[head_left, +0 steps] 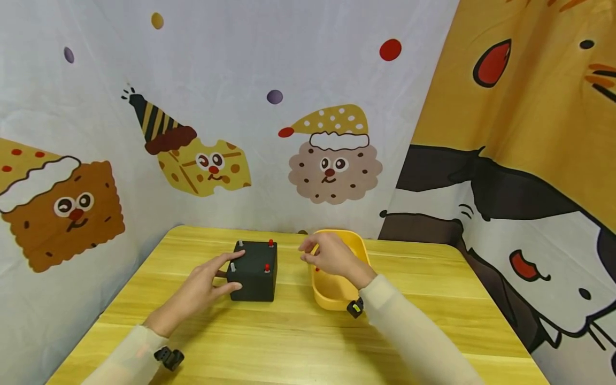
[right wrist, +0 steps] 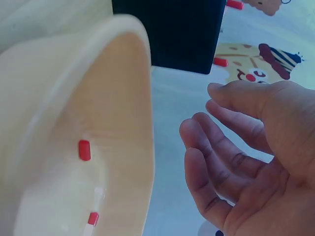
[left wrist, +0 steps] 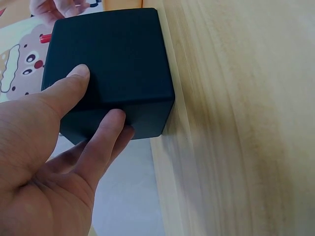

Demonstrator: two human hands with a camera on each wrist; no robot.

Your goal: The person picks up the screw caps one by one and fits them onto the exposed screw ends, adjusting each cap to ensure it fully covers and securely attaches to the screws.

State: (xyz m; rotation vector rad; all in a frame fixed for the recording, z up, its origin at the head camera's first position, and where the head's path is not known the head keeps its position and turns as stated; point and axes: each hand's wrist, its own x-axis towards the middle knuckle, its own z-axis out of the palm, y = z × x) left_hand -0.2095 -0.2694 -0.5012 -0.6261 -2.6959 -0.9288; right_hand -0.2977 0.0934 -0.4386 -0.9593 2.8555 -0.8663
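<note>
A black box (head_left: 252, 270) stands on the table, with small metal posts (head_left: 241, 244) at its left top corners and red-capped posts (head_left: 267, 268) at its right ones. My left hand (head_left: 204, 280) grips its left side, thumb on the front face and a finger reaching onto the top. In the left wrist view the thumb and fingers (left wrist: 106, 137) press two adjoining faces. My right hand (head_left: 332, 255) hovers above a yellow bin (head_left: 332, 306), fingers loosely bent and nothing between them. Inside the bin lie small red pieces (right wrist: 84, 150).
Both box and bin sit on a yellow wood-grain table (head_left: 269, 342), toward its far edge. Behind it hangs a white cloth (head_left: 269, 48) printed with cartoon snacks. A cat-patterned cloth (head_left: 529, 133) hangs at the right.
</note>
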